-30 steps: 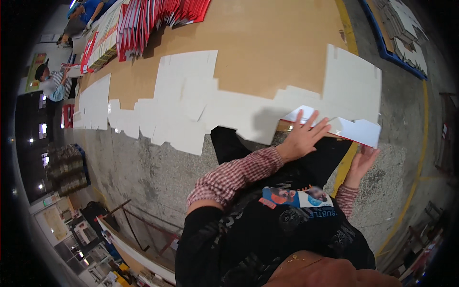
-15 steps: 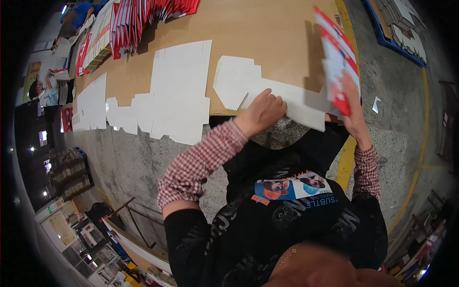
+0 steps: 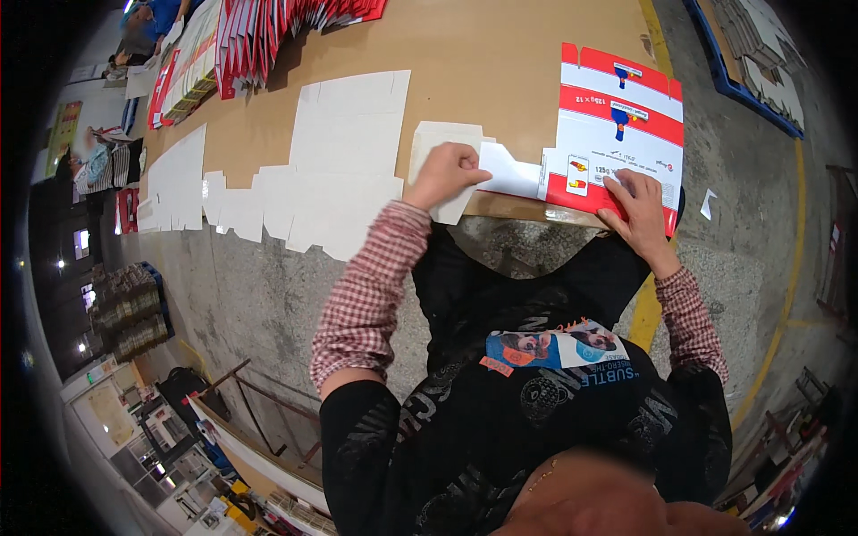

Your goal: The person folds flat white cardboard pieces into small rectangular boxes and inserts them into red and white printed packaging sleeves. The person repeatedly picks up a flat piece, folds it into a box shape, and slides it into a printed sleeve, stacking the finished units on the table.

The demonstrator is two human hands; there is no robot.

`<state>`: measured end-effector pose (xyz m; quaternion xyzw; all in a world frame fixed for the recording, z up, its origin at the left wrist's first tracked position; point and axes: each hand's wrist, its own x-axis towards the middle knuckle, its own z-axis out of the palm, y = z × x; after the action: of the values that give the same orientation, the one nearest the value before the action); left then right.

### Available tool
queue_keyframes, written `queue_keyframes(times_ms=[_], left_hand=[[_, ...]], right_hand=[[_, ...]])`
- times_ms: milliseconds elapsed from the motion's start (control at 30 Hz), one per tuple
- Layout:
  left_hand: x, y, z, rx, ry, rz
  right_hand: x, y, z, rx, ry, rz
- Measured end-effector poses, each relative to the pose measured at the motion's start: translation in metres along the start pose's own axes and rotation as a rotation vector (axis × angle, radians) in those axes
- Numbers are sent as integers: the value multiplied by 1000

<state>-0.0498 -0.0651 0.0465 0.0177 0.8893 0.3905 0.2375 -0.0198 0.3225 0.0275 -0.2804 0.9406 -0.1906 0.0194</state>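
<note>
A red and white printed carton blank lies flat at the right end of the table, its print facing up. A narrow white flap reaches left from it. My left hand is closed, pinching the left end of that flap between thumb and fingers. Resting on the carton's near part is my right hand, its fingers spread and holding nothing. Under and beside my left hand lies a plain white cardboard blank, partly hidden by the hand and the flap.
More white blanks lie along the table's near edge to the left. A row of folded red and white cartons stands far left, beside a bundled stack. People are beyond. A blue pallet stands on the floor at right.
The carton, tilted up in my right hand before, now lies flat, print up. My right hand has let it go and rests on it. My left hand moved left and took the flap.
</note>
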Motion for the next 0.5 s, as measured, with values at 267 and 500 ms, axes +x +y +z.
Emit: queue_keyframes(times_ms=[267, 500], left_hand=[[-71, 14, 79, 833, 301, 499], [-124, -33, 51, 593, 216, 645]], right_hand=[[80, -55, 9, 303, -14, -430], [51, -57, 8, 290, -215, -514]])
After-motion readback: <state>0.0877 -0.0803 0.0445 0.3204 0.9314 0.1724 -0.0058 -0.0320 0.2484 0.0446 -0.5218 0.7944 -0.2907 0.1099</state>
